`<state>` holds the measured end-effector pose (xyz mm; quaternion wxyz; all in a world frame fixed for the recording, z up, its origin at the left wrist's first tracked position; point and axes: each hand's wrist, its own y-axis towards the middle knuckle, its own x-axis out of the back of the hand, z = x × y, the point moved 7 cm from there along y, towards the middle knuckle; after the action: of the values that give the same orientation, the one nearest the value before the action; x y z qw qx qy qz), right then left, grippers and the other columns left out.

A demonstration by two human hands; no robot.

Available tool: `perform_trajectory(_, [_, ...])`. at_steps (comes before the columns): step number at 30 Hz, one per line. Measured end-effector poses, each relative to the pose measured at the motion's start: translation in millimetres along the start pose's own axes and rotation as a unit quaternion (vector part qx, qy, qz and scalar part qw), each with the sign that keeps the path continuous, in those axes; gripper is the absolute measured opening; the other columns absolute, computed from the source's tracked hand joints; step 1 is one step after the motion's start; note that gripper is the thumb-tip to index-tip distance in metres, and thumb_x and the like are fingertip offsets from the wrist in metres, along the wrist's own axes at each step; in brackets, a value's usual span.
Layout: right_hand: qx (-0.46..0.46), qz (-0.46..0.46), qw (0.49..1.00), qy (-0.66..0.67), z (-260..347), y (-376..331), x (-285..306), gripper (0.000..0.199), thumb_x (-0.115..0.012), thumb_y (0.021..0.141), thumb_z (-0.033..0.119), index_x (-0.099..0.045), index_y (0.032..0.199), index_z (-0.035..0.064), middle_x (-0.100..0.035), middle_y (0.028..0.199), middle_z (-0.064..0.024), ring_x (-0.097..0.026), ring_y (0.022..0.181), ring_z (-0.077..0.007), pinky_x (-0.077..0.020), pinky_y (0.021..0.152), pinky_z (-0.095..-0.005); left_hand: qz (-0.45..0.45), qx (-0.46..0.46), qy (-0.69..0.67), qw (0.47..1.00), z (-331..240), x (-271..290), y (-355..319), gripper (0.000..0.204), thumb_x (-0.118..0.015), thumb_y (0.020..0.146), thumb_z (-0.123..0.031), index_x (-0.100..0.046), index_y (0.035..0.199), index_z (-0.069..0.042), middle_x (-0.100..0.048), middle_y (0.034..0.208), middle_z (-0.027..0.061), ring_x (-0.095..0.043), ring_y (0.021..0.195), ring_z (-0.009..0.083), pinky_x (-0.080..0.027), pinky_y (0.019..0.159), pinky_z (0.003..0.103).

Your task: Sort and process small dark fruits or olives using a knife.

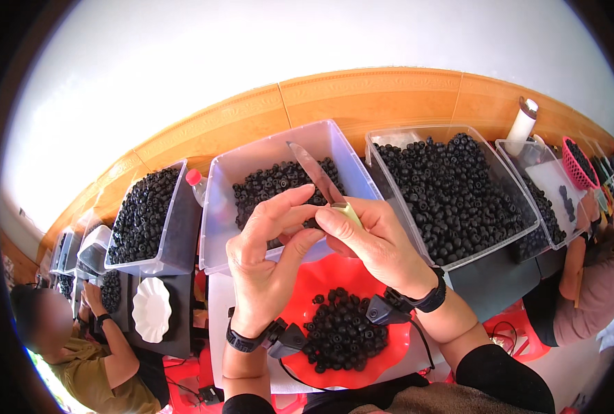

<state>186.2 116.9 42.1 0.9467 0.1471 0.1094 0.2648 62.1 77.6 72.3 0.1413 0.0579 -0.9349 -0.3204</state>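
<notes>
At twelve o'clock of a red scalloped plastic bowl (333, 272), right hand (379, 241) grips a likely light, stiff metal knife (323, 181), sensibly by its pale-green handle (348, 212); left hand (267, 252): grasp unclear

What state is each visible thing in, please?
Knife, held in the right hand
Red bowl, partly filled with dark pieces
Purple bin, partly filled
Near-left clear bin, mostly filled
Near-right clear bin, mostly filled
Far-right clear bin, partly filled
Pink basket, partly filled
Red-capped bottle, closed
White dish, upright
White flask, standing
</notes>
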Motion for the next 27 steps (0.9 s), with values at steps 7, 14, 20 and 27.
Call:
perform_trajectory(7, [0.001, -0.008, 1.0, 0.014, 1, -1, 1, 0.037, -0.056, 0.097, 0.03, -0.06, 0.074, 0.0007, -0.052, 0.065, 0.004, -0.042, 0.062, -0.0026, -0.034, 0.052, -0.0216, -0.025, 0.027, -0.011, 0.999, 2, -4, -5, 0.034, -0.065, 0.078, 0.009, -0.064, 0.11, -0.001, -0.07, 0.097, 0.007, -0.066, 0.083, 0.0125, -0.052, 0.069, 0.024])
perform_trajectory(14, [0.034, -0.067, 0.997, 0.017, 5, 0, 17, 0.034, -0.059, 0.095, 0.026, -0.058, 0.071, 0.0016, -0.049, 0.06, 0.0043, -0.04, 0.057, -0.0022, -0.0312, 0.05, -0.022, -0.097, -0.034, 0.234, 0.967, 3, 15, 5, 0.039, -0.07, 0.074, 0.001, -0.062, 0.112, -0.003, -0.065, 0.104, 0.0069, -0.06, 0.088, 0.0147, -0.047, 0.073, 0.026])
perform_trajectory(20, [0.072, -0.077, 0.994, -0.002, 16, 4, 20, 0.034, -0.06, 0.092, 0.025, -0.057, 0.066, 0.0039, -0.049, 0.058, 0.0046, -0.04, 0.051, -0.0018, -0.0286, 0.045, -0.0211, 0.006, 0.04, 0.082, 0.996, 6, 0, 5, 0.037, -0.069, 0.073, -0.003, -0.062, 0.11, 0.0, -0.064, 0.105, 0.0052, -0.055, 0.094, 0.0136, -0.041, 0.08, 0.027])
perform_trajectory(27, [0.114, -0.09, 0.989, 0.002, 17, 3, 27, 0.035, -0.06, 0.088, 0.025, -0.058, 0.062, 0.0014, -0.049, 0.052, 0.0012, -0.043, 0.048, -0.0051, -0.0329, 0.043, -0.0244, 0.337, -0.02, 0.161, 0.927, 4, -55, -20, 0.025, -0.069, 0.074, -0.006, -0.063, 0.097, 0.002, -0.065, 0.09, 0.0123, -0.061, 0.081, 0.026, -0.047, 0.071, 0.035])
